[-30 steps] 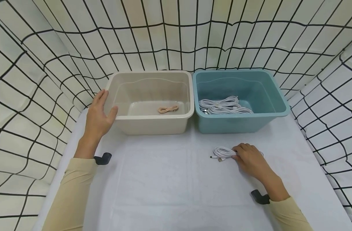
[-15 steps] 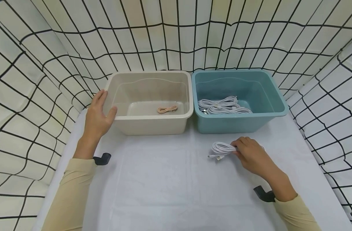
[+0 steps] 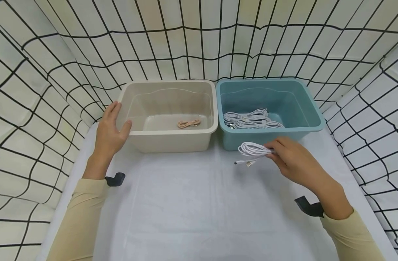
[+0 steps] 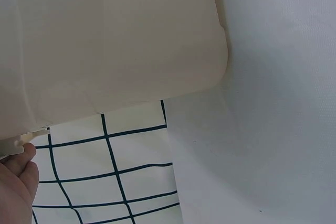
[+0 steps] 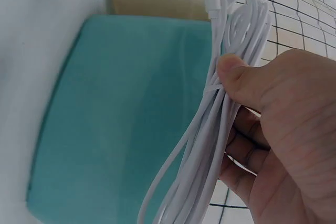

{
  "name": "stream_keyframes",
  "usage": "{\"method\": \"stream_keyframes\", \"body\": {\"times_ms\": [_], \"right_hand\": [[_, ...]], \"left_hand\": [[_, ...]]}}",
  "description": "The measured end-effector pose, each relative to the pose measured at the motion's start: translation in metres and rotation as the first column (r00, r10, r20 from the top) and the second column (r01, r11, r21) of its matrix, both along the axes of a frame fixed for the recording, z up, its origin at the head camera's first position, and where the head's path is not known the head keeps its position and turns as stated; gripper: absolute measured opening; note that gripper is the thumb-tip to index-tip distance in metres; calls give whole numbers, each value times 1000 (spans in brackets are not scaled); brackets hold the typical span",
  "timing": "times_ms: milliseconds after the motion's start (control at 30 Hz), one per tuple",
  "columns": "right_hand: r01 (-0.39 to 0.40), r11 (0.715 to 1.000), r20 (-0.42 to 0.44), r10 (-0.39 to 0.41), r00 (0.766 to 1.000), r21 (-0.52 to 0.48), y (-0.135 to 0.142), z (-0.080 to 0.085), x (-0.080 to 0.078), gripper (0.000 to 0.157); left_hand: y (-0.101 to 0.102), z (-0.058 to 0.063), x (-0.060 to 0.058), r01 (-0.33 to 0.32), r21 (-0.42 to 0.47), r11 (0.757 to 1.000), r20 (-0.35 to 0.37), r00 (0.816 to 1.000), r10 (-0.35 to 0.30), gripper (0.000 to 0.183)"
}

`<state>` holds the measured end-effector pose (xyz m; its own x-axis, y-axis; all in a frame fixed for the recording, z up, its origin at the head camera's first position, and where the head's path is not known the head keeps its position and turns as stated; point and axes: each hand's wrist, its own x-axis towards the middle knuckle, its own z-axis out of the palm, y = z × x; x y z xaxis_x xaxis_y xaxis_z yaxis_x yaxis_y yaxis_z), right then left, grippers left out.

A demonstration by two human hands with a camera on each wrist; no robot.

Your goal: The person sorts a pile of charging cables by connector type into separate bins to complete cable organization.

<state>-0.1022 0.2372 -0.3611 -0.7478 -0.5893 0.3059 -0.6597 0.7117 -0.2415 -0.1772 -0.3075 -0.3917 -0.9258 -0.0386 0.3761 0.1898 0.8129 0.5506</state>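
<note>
A coiled white USB cable (image 3: 252, 149) hangs above the table, just in front of the teal bin (image 3: 257, 136). My right hand (image 3: 296, 159) pinches it between thumb and fingers; in the right wrist view the cable bundle (image 5: 210, 114) is tied round its middle, with a metal plug at the top. Several white coiled cables (image 3: 251, 119) lie in the teal bin. My left hand (image 3: 110, 130) rests at the left end of the beige bin (image 3: 169, 141), its fingertips at the rim. Inside that bin lies a small orange-tan coiled cable (image 3: 189, 124).
Both bins stand side by side at the back of a table with a white cloth (image 3: 172, 203). Black wire grid (image 3: 199, 43) rises behind them and along both sides.
My right hand has lifted the white USB cable off the table and carried it forward toward the teal bin. The left hand has stayed at the beige bin.
</note>
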Motion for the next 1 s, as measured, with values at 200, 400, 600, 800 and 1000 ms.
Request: {"method": "stream_keyframes", "body": {"times_ms": [200,400,600,800,1000], "right_hand": [[-20,999,-60,19,998,-25,4,24,-11,37],[-31,999,-147,26,989,-34,13,46,-20,40],[-50,999,-182,48,982,-6,13,66,-37,38],[-38,999,-147,40,988,19,11,75,-61,31],[22,999,-56,-21,998,23,5,81,-87,27]], "left_hand": [[1,2,0,-1,22,1000,6,1000,1,69],[5,-2,1,9,19,1000,33,999,-10,69],[4,-2,2,9,25,1000,-1,1000,-9,69],[4,-3,0,15,13,1000,-2,1000,-15,70],[1,0,0,10,1,1000,-8,1000,-10,70]]}}
